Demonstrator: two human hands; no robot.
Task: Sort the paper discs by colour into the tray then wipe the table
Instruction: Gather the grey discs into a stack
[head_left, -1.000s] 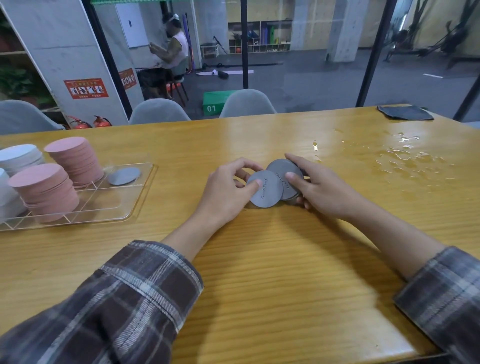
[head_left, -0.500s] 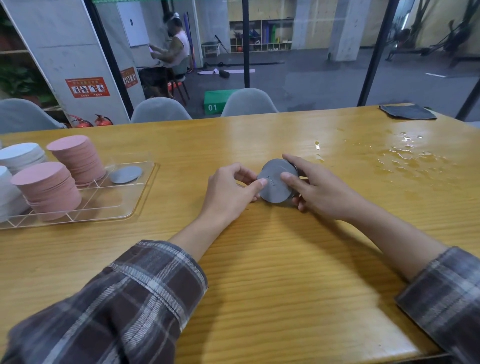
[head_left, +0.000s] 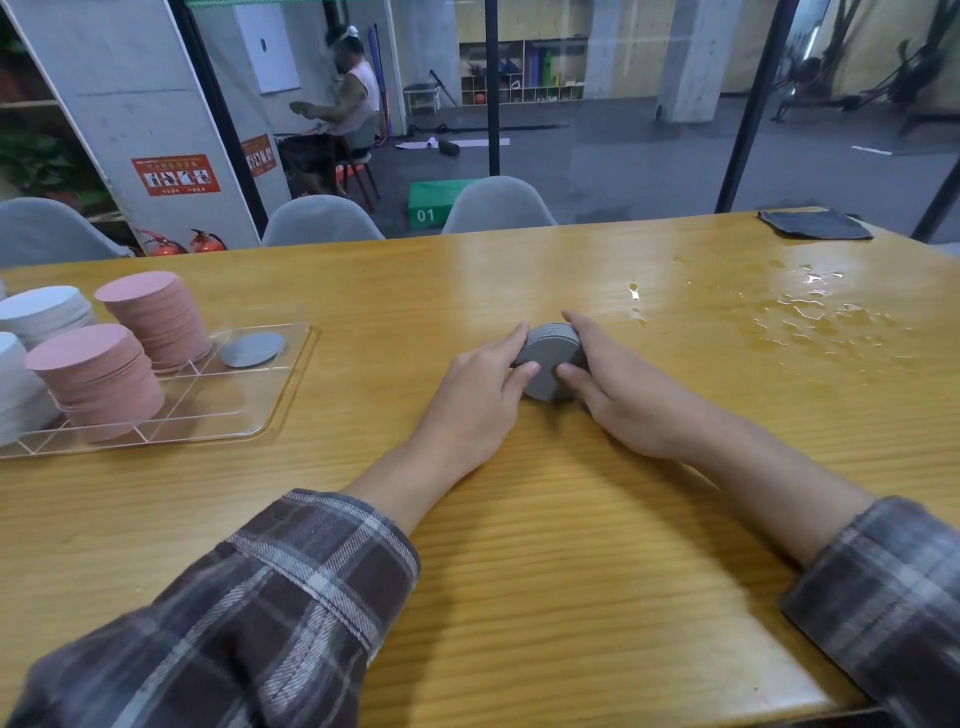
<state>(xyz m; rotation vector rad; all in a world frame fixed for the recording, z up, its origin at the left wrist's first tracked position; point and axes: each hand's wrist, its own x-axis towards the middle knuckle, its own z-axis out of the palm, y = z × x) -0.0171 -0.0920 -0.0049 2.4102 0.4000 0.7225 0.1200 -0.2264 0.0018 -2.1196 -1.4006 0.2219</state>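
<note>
Grey discs (head_left: 550, 364) sit stacked mid-worktop (head_left: 519, 545), left hand (head_left: 478, 400) and right hand (head_left: 623, 395) each with a grip pinching them. Pink stacks (head_left: 156, 317), white stacks (head_left: 41, 312) and one grey disc (head_left: 252, 349) sit in the left tray (head_left: 270, 415). Seemingly left: traying these, then wiping the spill (head_left: 810, 322) with the far-right cloth (head_left: 815, 224).

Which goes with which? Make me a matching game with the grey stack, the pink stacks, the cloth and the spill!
Things:
1. grey stack
2. pink stacks
3. cloth
4. spill

Places:
a. lying flat at the far right corner of the table
b. held between the left hand and the right hand
c. standing in the tray
d. spread in shiny puddles on the right side of the table

Pairs: 1-b, 2-c, 3-a, 4-d
</note>
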